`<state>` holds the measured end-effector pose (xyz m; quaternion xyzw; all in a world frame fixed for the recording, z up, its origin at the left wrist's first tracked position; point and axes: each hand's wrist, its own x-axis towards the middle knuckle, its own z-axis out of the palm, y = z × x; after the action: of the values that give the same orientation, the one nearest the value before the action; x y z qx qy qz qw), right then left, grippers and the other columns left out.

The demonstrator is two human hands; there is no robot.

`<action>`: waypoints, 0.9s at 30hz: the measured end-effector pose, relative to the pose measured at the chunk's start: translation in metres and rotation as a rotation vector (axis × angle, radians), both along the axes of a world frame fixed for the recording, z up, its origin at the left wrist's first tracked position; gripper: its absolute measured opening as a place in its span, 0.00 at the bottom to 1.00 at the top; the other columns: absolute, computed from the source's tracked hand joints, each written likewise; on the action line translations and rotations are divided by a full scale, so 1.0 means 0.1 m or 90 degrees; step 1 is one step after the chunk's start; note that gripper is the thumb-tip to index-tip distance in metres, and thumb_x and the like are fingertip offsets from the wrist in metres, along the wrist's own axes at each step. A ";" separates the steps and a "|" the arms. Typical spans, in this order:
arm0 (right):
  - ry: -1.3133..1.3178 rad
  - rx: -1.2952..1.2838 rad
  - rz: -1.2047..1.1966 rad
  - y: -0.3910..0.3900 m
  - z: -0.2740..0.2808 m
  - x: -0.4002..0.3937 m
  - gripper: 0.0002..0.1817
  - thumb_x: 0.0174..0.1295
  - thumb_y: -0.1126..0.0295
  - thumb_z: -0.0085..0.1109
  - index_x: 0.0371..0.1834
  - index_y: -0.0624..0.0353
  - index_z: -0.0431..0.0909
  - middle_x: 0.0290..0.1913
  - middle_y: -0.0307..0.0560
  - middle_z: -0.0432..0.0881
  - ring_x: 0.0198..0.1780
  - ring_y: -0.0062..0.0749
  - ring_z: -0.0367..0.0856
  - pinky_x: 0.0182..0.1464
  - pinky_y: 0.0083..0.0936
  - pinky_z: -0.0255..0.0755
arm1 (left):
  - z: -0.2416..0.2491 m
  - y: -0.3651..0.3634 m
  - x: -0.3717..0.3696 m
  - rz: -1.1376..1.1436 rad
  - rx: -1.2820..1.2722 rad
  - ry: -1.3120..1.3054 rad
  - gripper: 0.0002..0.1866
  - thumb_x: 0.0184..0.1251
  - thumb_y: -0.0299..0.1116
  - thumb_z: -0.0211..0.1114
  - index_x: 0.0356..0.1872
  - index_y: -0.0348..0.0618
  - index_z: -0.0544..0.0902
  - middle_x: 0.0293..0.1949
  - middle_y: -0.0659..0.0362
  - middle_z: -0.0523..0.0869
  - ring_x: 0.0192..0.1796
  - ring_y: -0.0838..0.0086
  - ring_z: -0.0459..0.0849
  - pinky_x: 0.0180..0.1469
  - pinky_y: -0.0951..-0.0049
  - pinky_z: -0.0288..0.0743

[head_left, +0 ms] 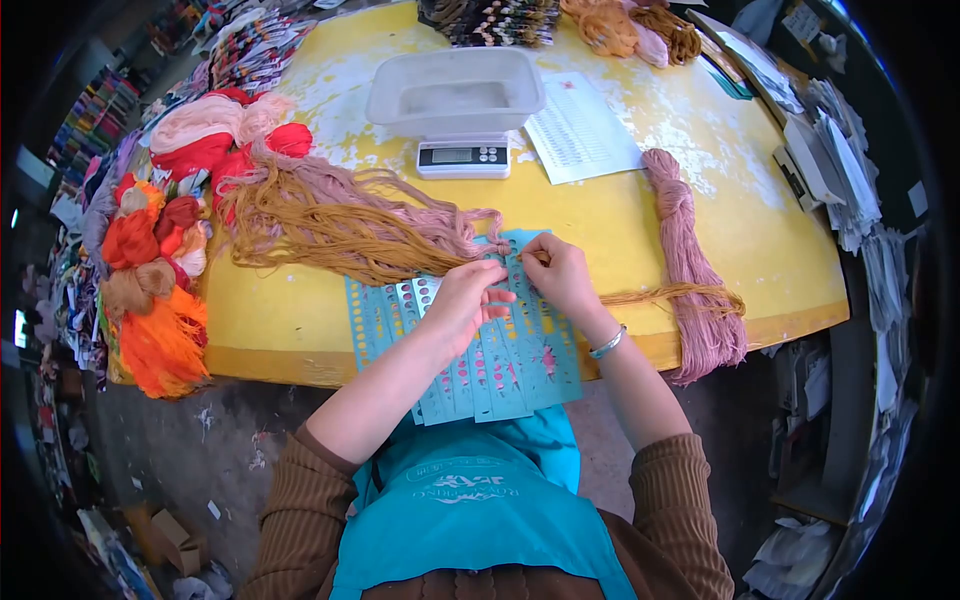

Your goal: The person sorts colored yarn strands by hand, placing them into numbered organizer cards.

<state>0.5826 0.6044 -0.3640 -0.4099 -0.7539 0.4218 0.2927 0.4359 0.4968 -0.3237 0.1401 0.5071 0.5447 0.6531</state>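
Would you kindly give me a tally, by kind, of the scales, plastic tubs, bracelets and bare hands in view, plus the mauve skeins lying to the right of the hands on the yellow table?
Digital scale: 1
Plastic tub: 1
Bracelet: 1
Bare hands, left hand and right hand: 2
Mauve skein: 1
Total: 6

The apron seems to read "ROYAL SPRING".

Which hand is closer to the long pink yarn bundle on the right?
The right hand, left of the pink bundle; the left hand is farther left, over the blue cards.
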 end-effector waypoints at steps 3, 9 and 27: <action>0.054 0.026 0.007 0.01 -0.05 0.00 0.06 0.57 0.73 0.61 0.35 0.63 0.80 0.27 0.51 0.84 0.28 0.35 0.84 0.34 0.27 0.76 | -0.08 0.09 0.02 -0.023 0.014 0.028 0.20 0.72 0.32 0.57 0.60 0.34 0.71 0.48 0.55 0.78 0.39 0.75 0.82 0.37 0.75 0.78; 0.047 0.000 0.008 -0.02 0.05 0.02 0.05 0.57 0.74 0.61 0.35 0.64 0.79 0.26 0.49 0.83 0.27 0.27 0.82 0.34 0.23 0.75 | -0.20 0.20 0.09 -0.042 0.055 0.195 0.16 0.71 0.28 0.54 0.57 0.33 0.73 0.37 0.57 0.79 0.29 0.77 0.81 0.28 0.77 0.76; -0.020 -0.077 0.052 0.06 0.11 0.01 0.06 0.59 0.73 0.64 0.37 0.63 0.79 0.20 0.33 0.73 0.22 0.13 0.67 0.26 0.17 0.64 | -0.18 0.42 -0.12 -0.161 0.020 0.481 0.06 0.64 0.25 0.56 0.33 0.33 0.80 0.24 0.57 0.84 0.19 0.76 0.82 0.19 0.79 0.72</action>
<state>0.5835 0.6102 -0.3526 -0.4022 -0.7476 0.4718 0.2382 0.4240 0.5392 -0.3418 0.4023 0.6819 0.3776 0.4802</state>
